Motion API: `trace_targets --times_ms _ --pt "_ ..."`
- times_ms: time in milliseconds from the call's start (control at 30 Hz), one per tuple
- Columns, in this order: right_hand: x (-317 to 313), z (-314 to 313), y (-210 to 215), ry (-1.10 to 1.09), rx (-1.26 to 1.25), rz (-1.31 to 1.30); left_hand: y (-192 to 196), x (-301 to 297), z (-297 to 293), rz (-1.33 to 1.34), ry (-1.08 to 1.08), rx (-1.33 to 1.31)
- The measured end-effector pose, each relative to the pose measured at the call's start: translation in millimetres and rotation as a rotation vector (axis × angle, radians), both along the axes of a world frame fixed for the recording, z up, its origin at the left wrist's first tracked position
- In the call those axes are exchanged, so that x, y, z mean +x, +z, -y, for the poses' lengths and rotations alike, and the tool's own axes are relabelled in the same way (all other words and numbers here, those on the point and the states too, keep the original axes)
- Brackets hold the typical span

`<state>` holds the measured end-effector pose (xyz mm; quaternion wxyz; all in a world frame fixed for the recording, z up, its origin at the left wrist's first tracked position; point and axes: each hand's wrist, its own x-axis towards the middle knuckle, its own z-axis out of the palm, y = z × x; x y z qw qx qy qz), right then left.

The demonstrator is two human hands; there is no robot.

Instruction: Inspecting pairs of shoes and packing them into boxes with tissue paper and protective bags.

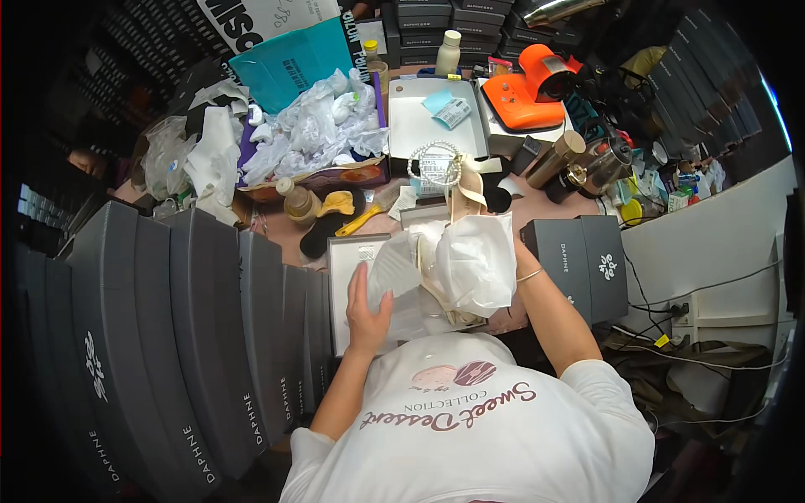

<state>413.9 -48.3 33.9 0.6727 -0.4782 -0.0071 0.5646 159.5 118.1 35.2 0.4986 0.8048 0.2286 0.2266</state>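
Note:
My left hand [367, 312] is open, fingers stretched up and thumb apart, beside a sheet of thin translucent paper [397, 272]. Beneath it lies an open shoe box [340, 268] with paper inside. My right hand [521, 251] reaches in from the right and grips crumpled white tissue paper [478, 264]; the paper hides most of its fingers. A cream strappy shoe [467, 201] shows partly beyond and under the tissue. Next to its strap is a ring of pearl-like beads [436, 163], lying over a white label. How the shoe is supported is hidden.
Grey shoe boxes [201, 318] stand in a row at left; more [579, 264] sit at right. Behind are a bin of crumpled plastic [327, 126], a yellow-handled brush [360, 220], a bottle [298, 201], a white box lid [436, 126] and an orange device [528, 92].

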Motion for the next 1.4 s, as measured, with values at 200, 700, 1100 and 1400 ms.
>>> trace_targets --times_ms 200,700,1100,1400 --pt "-102 -48 24 0.131 0.0 0.447 -12 23 14 0.229 -0.235 -1.954" --pt "-69 -43 34 -0.606 0.177 0.305 6 1 66 -0.016 -0.263 -0.956" --pt "-1 -22 -8 -0.962 0.216 0.164 2 -29 30 0.123 0.146 -1.071" --pt "18 13 -28 -0.886 0.056 0.371 -25 -63 -9 0.188 0.549 -0.428"
